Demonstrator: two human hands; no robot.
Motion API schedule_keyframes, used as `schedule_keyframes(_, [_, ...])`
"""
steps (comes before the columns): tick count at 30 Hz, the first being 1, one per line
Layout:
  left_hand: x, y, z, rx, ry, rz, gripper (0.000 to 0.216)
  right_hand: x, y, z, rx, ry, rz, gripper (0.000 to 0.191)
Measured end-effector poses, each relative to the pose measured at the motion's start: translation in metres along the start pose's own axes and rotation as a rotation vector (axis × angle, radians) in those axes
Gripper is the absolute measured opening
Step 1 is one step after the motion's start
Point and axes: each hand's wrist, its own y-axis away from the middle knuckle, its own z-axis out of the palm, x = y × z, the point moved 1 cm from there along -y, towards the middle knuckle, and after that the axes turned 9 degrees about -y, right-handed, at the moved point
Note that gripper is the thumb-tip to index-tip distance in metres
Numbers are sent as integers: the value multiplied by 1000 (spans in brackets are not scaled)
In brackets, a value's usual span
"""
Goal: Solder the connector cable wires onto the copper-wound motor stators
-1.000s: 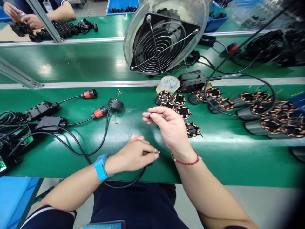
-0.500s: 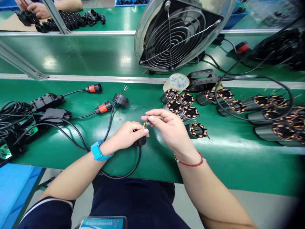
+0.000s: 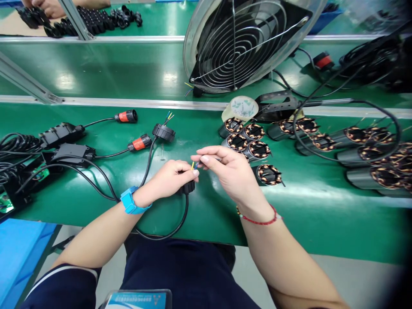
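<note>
Left hand: (image 3: 178, 178) palm down, fingers curled round a black cap (image 3: 188, 187), thumb pressing along the top; it grasps the cap firmly.
Right hand: (image 3: 222, 165) raised just beside the left, thumb and forefinger pinched on a small dark piece (image 3: 204, 165), mostly hidden by the fingers.
Wires: one yellow wire (image 3: 192, 165) and one blue wire (image 3: 196, 166) stand up between the two hands' fingertips; whether others are hidden, I cannot tell.
Cable: (image 3: 186, 214) leaves the held cap downward and loops left near the front edge of the green surface (image 3: 309, 223).
Spare cap: (image 3: 163, 133) one, lying behind the left hand, coloured wires upward.
Blue bin: (image 3: 325, 20) beyond the fan (image 3: 236, 53), dark parts inside, too blurred to count.
Black housing: (image 3: 19, 191) far left, open, green circuit board visible inside.
Coil cylinders: (image 3: 269, 174) five clearly visible near the right hand, three farther right, then an overlapping group running out of view.
Red-banded connectors: (image 3: 140, 143) two at left, one at upper right.
Co-worker's hand: (image 3: 53, 7) one, upper left, beside black fittings (image 3: 93, 19).
</note>
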Motion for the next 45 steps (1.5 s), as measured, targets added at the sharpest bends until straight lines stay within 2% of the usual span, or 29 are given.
schedule_keyframes(8, [1,0,0,-2,-2,-25,30,6,1,0,8,57,-49,14])
schedule_keyframes(14, [0,1,-1,17,14,-79,30,2,0,-3,-7,223,-109,10])
schedule_keyframes(24, [3,3,-6,34,-68,-120,30,-2,1,-5,-76,269,-51,13])
schedule_keyframes(33, [5,4,-6,46,-104,-108,32,-2,0,-2,-70,127,7,17])
schedule_keyframes(36, [5,4,-7,47,-106,-110,32,-1,-1,-3,-69,188,-11,15])
schedule_keyframes(40, [6,4,-8,55,-126,-88,31,-3,-1,-5,-28,380,-73,13])
schedule_keyframes(45, [6,4,-9,68,-191,-20,35,-2,0,-3,-110,318,33,12])
